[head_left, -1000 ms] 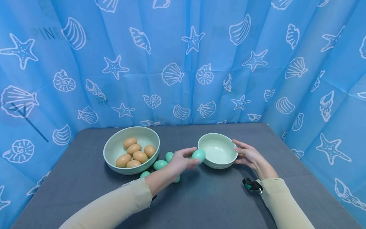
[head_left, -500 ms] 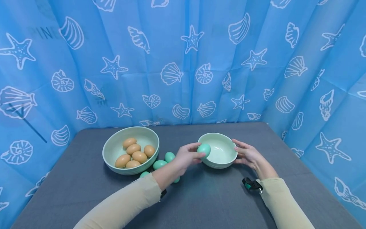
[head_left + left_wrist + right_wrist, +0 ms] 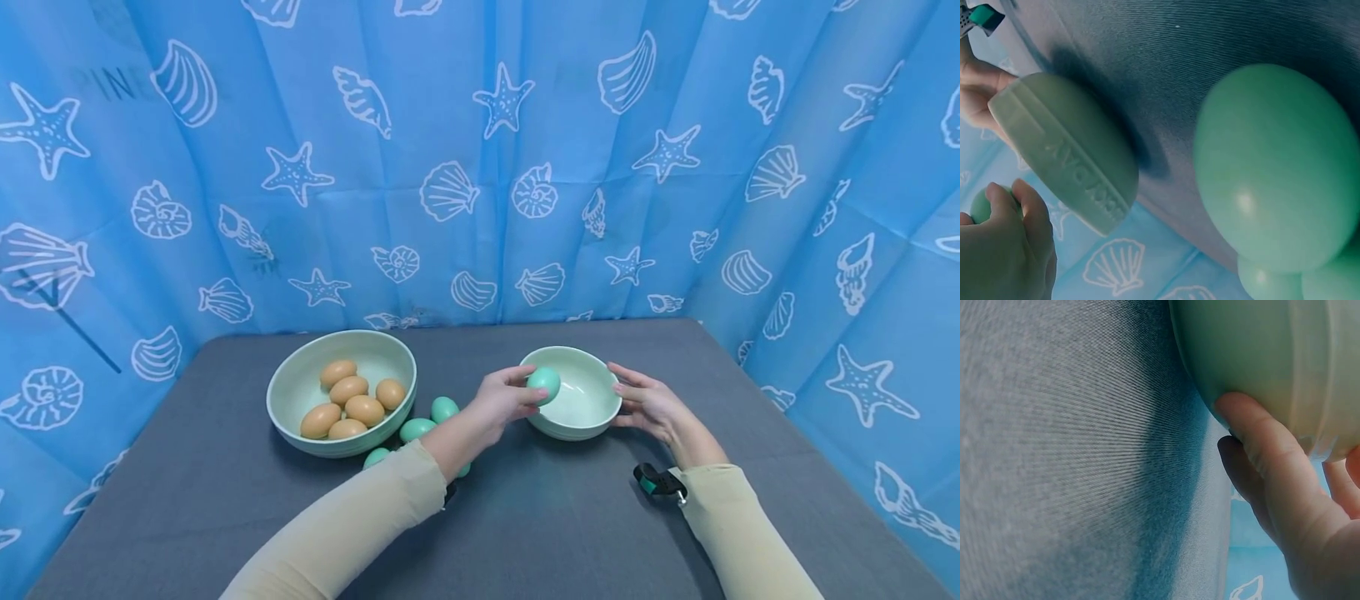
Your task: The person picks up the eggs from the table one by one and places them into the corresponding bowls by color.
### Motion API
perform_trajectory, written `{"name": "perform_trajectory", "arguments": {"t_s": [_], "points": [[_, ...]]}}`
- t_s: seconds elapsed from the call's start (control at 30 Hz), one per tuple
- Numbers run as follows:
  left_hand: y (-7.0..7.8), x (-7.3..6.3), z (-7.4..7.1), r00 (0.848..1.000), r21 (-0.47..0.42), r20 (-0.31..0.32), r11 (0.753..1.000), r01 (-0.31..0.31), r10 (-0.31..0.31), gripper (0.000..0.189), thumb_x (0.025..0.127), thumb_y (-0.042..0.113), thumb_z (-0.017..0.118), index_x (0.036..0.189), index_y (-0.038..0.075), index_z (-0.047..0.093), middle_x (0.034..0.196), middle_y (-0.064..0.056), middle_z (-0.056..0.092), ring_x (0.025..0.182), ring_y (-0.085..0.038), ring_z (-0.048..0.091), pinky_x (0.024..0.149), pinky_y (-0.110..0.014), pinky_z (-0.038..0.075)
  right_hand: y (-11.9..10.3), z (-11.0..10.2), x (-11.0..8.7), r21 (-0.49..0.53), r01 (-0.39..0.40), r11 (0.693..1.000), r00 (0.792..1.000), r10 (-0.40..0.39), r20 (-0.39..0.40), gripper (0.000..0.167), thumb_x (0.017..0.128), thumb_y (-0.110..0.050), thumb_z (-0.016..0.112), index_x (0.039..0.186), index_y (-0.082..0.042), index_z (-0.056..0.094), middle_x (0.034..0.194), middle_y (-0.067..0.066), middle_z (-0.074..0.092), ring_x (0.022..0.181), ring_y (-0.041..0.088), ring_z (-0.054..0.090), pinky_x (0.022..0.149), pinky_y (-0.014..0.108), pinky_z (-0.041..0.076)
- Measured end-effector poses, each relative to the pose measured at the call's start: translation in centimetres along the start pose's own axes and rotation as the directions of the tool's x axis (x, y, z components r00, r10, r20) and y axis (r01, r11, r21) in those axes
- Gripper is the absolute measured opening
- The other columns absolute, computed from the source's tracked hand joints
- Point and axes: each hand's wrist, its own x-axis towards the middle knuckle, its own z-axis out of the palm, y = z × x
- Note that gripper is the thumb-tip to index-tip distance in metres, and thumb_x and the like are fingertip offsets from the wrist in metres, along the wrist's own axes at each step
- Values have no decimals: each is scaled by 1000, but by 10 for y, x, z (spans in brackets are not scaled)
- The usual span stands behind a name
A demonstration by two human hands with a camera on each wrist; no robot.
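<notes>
My left hand pinches a green egg between thumb and fingers, over the near-left rim of a small pale green bowl. In the left wrist view, the held egg is mostly hidden behind the fingers, and raised lettering runs along the bowl's outer wall. On the bowl's other side, my right hand touches its outer wall with spread, fairly straight fingers. Close up in the right wrist view, a fingertip presses the bowl's lower side. No egg shows inside this bowl.
A larger pale green bowl holding several brown eggs stands to the left. Several green eggs lie beside it on the grey cloth, partly behind my left forearm. A blue shell-patterned curtain hangs behind the table.
My left hand has carried the green egg right and slightly away from me, from beside the small bowl to over its rim. The right hand has stayed at the bowl.
</notes>
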Motion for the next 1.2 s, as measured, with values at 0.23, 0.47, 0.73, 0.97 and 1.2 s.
{"name": "perform_trajectory", "arguments": {"t_s": [0.23,0.47,0.73,0.97,1.2], "points": [[-3,12,11,1000,-11,-12,1000,-3,2,54,87,-2,69,138,2,53,121,-17,59,90,-22,66,84,-33,57,0,-1,0,12,-1,1000,1000,1,-2,58,105,-12,39,156,-9,11,157,28,10,135,39,34,89,45,54],[-3,21,25,1000,4,-30,1000,-3,3,52,87,-3,69,137,2,55,115,-15,60,95,-26,67,86,-34,56,0,-3,0,25,4,1000,1000,-4,5,59,105,-11,41,156,-8,10,157,28,10,120,27,49,87,45,55],[-8,34,38,998,26,-58,1000,15,-13,51,84,-3,72,133,5,59,119,-15,60,92,-26,67,83,-33,57,1,-2,-1,26,26,999,999,-27,24,61,105,-12,42,155,-5,9,156,30,10,115,23,53,86,44,55],[-9,46,52,995,140,-83,988,64,-52,48,83,-2,74,128,10,64,125,-14,60,104,-31,65,89,-40,55,1,-5,-2,21,39,999,999,-39,32,62,104,-12,43,155,-5,9,155,32,10,107,16,57,82,41,56],[-8,55,60,991,269,-96,956,116,-93,45,80,-6,74,122,9,67,118,-11,64,99,-31,66,88,-42,55,2,-3,-1,22,45,999,998,-46,46,62,104,-12,42,155,-5,7,155,33,9,99,10,59,83,41,56]]}}
